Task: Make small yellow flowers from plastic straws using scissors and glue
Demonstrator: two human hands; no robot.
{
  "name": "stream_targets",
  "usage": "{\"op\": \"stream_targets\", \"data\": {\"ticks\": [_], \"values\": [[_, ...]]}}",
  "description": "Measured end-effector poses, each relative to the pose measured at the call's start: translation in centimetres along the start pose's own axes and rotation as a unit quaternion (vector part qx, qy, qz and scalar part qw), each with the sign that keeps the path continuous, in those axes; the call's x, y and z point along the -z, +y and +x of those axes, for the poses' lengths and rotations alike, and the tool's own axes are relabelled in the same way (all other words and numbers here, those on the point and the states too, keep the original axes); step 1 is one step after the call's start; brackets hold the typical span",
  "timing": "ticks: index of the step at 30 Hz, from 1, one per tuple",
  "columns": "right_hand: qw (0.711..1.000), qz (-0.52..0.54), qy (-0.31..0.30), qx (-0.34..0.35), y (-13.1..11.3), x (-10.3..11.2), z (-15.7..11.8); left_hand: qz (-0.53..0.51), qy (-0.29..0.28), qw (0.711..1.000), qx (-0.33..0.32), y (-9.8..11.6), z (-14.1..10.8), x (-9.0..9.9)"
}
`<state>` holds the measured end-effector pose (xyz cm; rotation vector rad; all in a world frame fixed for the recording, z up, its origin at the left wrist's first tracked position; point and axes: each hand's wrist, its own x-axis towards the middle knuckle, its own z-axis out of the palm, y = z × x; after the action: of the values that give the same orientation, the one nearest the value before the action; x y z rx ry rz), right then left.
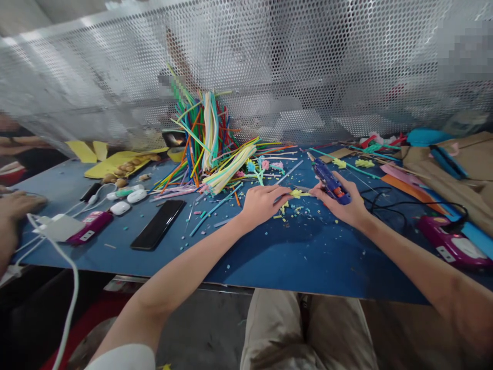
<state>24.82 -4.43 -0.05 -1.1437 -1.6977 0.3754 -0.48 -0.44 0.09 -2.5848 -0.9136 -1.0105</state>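
My left hand [264, 204] is closed in a pinch on a small yellow pipe-cleaner flower [297, 193], just above the table. Opposite it, my right hand [344, 203] wraps round a blue hot glue gun [327, 177], whose nozzle points up and away to the left. The thumb and fingertip of that hand reach the flower's right end; whether they grip it is too small to tell. Yellow and blue pipe-cleaner scraps lie under both hands. Behind them are finished-looking blue and pink fuzzy flowers [265, 164] on a green stem.
A large bundle of coloured pipe cleaners [208, 133] stands before a perforated metal screen [308, 67]. Left are a black phone [157, 224], white cables and a purple power strip [91, 227]. Another purple power strip [450, 241] lies right. A co-worker's hand [23, 203] rests at the left edge.
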Motion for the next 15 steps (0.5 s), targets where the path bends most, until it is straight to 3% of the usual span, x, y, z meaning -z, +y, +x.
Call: {"op": "stream_targets", "data": {"ticks": [8, 15], "values": [[0.998, 0.005, -0.042, 0.052, 1.2, 2.2, 0.5, -0.01, 0.009, 1.0, 0.028, -0.5, -0.1, -0.2], [0.982, -0.022, -0.179, 0.064, 0.5, 4.5, 1.5, 0.015, 0.015, 0.997, 0.077, -1.2, -0.4, -0.8]]}}
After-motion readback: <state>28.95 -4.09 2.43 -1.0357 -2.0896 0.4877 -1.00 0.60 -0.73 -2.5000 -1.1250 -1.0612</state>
